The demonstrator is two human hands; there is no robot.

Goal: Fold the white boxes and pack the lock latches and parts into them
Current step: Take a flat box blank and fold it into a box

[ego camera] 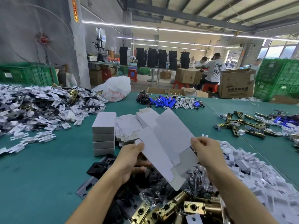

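Green matting (48, 167) covers the long bench, heaped with parts. The left hand (129, 160) and the right hand (205, 151) each pinch an opposite edge of one flat box blank (166, 143), lifted clear of the clutter, likely so its panels can swing. Just beyond its left edge stand the folded boxes (103, 135), with spare blanks (127, 126) beside them. Brass latches (186, 206) lie beneath, and white plastic parts (252, 172) crowd the right.

matt white card box blank (163, 143), glossy brass latches (191, 207)
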